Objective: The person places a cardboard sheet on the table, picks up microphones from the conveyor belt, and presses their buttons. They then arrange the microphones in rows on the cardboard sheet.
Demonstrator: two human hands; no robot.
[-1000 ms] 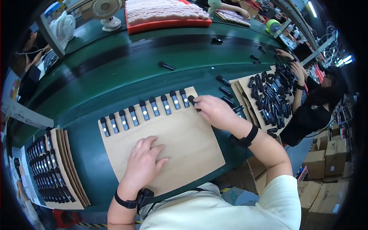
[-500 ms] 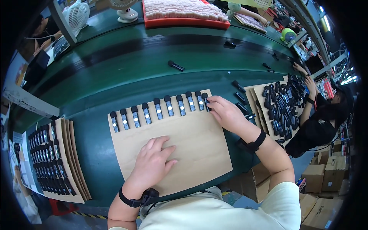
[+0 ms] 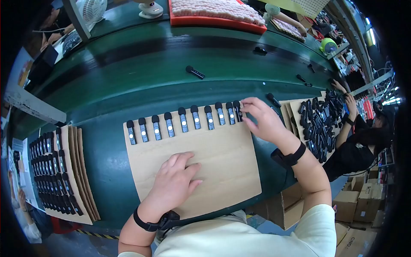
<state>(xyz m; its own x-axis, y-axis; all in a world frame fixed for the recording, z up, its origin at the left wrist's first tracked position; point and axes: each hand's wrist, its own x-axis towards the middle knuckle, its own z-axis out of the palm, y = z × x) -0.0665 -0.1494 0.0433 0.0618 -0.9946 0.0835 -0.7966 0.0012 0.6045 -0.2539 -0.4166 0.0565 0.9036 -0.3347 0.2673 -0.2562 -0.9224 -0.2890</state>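
A row of small black clip-on microphones (image 3: pixel 182 120) with foam tops lies along the far edge of a brown cardboard sheet (image 3: pixel 222 171). Most show a pale round dot on the body. My left hand (image 3: pixel 173 177) rests open on the lower middle of the sheet, fingers spread and nothing held. My right hand (image 3: pixel 265 122) is at the row's right end, thumb and fingers apart, right beside the last microphone (image 3: pixel 237 111). That microphone lies on the sheet and turns a darker side up. Whether a fingertip still touches it is hard to see.
Stacked cardboard sheets (image 3: pixel 87 184) with rows of microphones stand at left. Another board (image 3: pixel 295 115) at right bears a heap of microphones (image 3: pixel 317 128), with a co-worker (image 3: pixel 359 145) beside it. A loose microphone (image 3: pixel 195 72) lies on the green belt (image 3: pixel 141 68). Cardboard boxes (image 3: pixel 295 205) are below right.
My right hand's fingers have come off the last microphone and spread, leaving it at the row's right end. My left hand stays on the sheet. The whole view has shifted slightly.
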